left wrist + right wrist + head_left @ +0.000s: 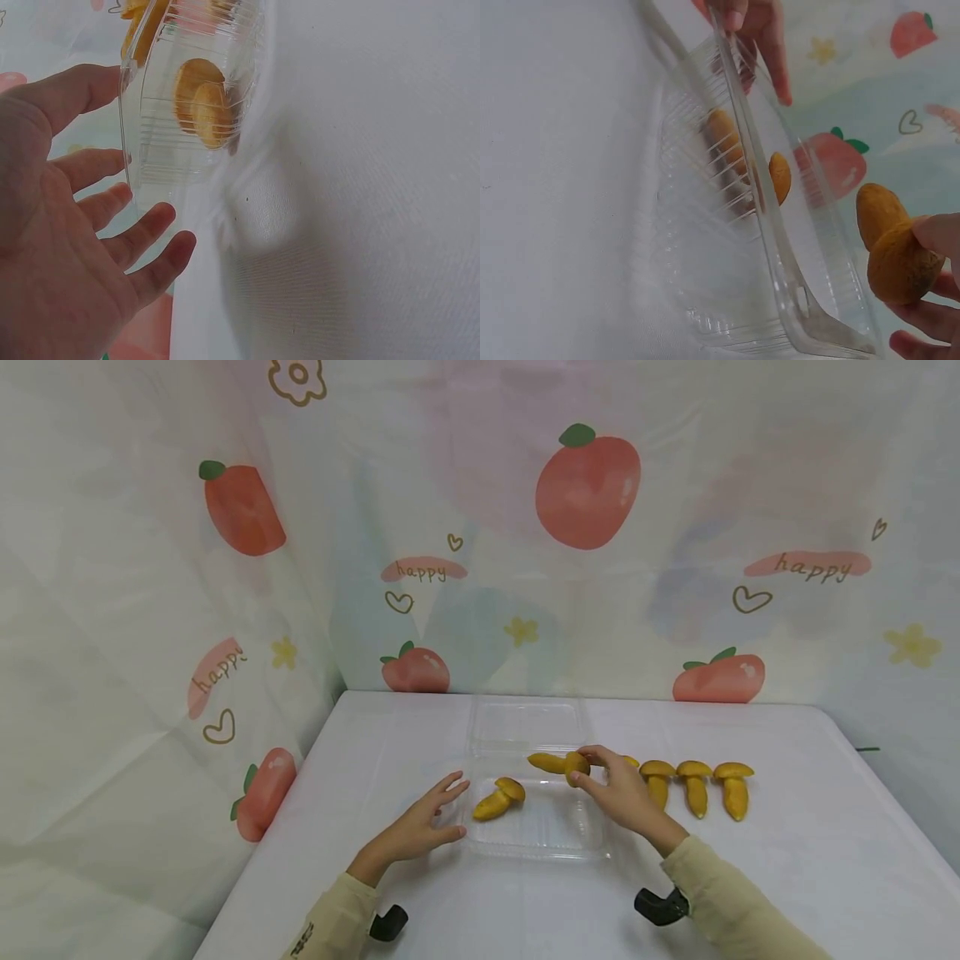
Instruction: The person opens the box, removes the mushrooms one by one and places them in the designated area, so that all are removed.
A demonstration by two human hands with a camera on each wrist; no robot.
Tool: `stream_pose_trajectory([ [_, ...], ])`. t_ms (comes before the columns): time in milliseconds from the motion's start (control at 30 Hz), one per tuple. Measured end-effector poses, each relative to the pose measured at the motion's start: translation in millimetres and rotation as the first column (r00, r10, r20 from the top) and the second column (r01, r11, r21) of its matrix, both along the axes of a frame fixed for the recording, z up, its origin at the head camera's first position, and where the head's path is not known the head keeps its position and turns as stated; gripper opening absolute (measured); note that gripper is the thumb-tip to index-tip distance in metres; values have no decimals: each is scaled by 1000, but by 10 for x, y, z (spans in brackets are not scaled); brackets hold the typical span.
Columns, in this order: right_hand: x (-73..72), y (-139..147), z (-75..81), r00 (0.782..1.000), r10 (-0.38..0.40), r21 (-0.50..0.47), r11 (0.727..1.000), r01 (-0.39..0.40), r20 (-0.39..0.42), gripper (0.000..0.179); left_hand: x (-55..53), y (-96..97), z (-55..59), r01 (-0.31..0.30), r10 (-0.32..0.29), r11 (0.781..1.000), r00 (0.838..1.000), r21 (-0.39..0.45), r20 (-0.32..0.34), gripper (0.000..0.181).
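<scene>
My right hand (622, 789) pinches a yellow-brown mushroom (551, 764) by its cap, above the clear plastic container (536, 847). The mushroom's stem points left in the head view; the right wrist view also shows this mushroom (900, 247) between thumb and fingers. Inside the container, toward its left side, lies another mushroom (495, 802), tilted with its cap to the upper right. My left hand (416, 822) is at the container's left edge, fingers spread. In the left wrist view its thumb and fingertips are at the clear rim (127, 127); firm contact is hard to tell.
Right of the container several similar mushrooms stand in a row, caps toward the back, such as the rightmost mushroom (732, 793); one is partly hidden behind my right hand. The container's lid (528, 722) lies folded back toward the printed backdrop (480, 635). A white cloth covers the table (817, 860).
</scene>
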State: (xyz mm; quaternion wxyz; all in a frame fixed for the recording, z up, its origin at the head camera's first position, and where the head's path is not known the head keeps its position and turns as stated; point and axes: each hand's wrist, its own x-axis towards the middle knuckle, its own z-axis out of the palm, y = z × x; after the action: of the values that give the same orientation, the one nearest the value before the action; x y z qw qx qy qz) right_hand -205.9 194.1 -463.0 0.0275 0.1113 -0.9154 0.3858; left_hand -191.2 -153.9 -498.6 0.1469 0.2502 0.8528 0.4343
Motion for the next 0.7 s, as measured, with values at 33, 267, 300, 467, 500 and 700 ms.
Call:
stream_pose_trajectory([
  [33, 4, 11, 10, 1000, 4, -19, 1000, -4, 0, 49, 1, 0, -1, 0, 0, 1000, 1000, 1, 0, 71],
  [267, -11, 64, 23, 999, 31, -134, 990, -35, -29, 40, 7, 4, 7, -2, 2, 1000, 1000, 1, -3, 71],
  [300, -14, 70, 26, 999, 35, -150, 988, -39, -29, 40, 6, 5, 7, -2, 2, 1000, 1000, 0, -3, 71],
  [467, -15, 112, 54, 997, 75, -264, 962, -77, -18, 40, 6, 7, -5, -2, 2, 1000, 1000, -3, -2, 71],
  [500, -14, 122, 60, 997, 80, -287, 954, -80, -13, 40, 6, 7, -6, -3, 3, 1000, 1000, -6, -1, 71],
  [700, -13, 167, 106, 995, 92, -369, 926, -73, 32, 49, 6, 10, -3, -6, 6, 1000, 1000, -10, 0, 71],
])
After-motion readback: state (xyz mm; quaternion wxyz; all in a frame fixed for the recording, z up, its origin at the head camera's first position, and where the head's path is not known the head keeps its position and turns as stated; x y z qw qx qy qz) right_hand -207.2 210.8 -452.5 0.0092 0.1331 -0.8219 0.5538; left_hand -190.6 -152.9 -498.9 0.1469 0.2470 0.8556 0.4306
